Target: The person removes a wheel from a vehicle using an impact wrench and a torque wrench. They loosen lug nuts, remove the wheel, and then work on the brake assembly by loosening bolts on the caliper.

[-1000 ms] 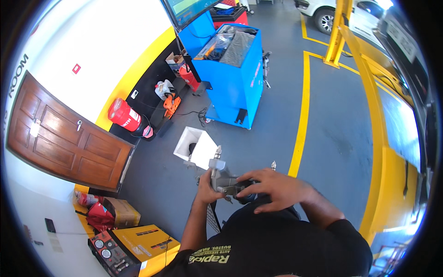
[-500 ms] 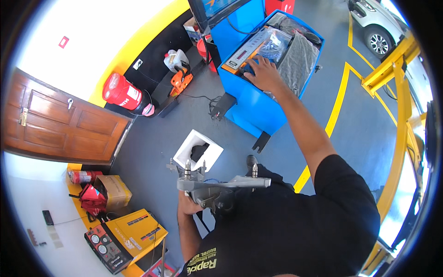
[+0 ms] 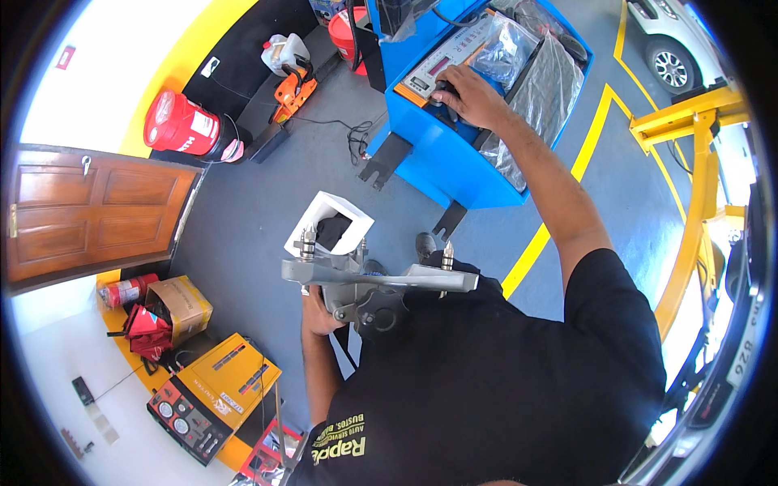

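Left hand (image 3: 322, 313) grips a grey metal clamp (image 3: 381, 282) low on its left side, in front of the torso; fingers wrapped round it, though most are hidden behind the metal. Clamp lies crosswise at the edge of the black shirt (image 3: 494, 381), pointed metal studs standing up near both ends — left stud (image 3: 307, 243), right stud (image 3: 447, 255). Right arm stretched forward, right hand (image 3: 474, 95) at the open top of the blue cabinet (image 3: 433, 166); fingers bent down around a small dark item (image 3: 447, 91) near the thumb, cannot tell if they close on it fully. Just beside that hand: a pale control panel (image 3: 446, 63) with an orange edge, a clear plastic bag (image 3: 504, 61) and a grey plastic-wrapped thing (image 3: 541, 105). Dark slotted bracket (image 3: 386, 159) sticks out from the cabinet front, second bracket (image 3: 450, 219) lower down. White box (image 3: 304, 223) sits on the floor beyond the clamp, dark contents inside. Farther left: red bucket (image 3: 180, 125), orange power tool (image 3: 292, 95), wooden door (image 3: 97, 202), cardboard box (image 3: 182, 309), yellow machine (image 3: 231, 381) with round gauges. Right side — yellow floor line (image 3: 527, 261), white vehicle (image 3: 685, 36) well apart.
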{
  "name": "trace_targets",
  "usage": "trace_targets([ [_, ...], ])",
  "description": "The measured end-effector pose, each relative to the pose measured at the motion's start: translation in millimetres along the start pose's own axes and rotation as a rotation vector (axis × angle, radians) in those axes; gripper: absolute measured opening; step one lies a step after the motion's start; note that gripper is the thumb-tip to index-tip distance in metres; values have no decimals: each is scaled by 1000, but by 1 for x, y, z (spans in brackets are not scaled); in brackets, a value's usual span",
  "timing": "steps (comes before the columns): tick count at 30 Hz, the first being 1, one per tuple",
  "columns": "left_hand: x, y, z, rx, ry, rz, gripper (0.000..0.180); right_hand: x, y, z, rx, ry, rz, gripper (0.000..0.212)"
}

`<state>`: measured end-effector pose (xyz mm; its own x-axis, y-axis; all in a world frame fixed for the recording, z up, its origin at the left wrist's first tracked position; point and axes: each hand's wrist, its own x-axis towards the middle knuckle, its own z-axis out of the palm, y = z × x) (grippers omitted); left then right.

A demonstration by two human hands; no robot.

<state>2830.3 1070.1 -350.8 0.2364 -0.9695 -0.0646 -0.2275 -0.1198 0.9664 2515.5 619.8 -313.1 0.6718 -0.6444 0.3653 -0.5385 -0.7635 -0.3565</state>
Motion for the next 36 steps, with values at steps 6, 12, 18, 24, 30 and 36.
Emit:
trace_targets([
  [6, 33, 25, 1, -157, -85, -10, 117, 1, 10, -3, 257, 91, 212, 40],
  [12, 51, 32, 1, -287, -212, -39, 116, 11, 11, -16, 237, 11, 334, 35],
  [18, 49, 12, -15, -102, -141, 141, 106, -45, -77, -58, 833, -1, 544, 31],
  [24, 44, 10, -21, -343, -79, 52, 106, -126, -172, -40, 1215, -326, 536, 27],
  [30, 50, 21, -17, -480, -42, 2, 102, -138, -171, -35, 1476, -238, 705, 27],
  [36, 49, 26, -23, -443, -71, -28, 106, -137, -193, -39, 1363, -359, 612, 27],
])
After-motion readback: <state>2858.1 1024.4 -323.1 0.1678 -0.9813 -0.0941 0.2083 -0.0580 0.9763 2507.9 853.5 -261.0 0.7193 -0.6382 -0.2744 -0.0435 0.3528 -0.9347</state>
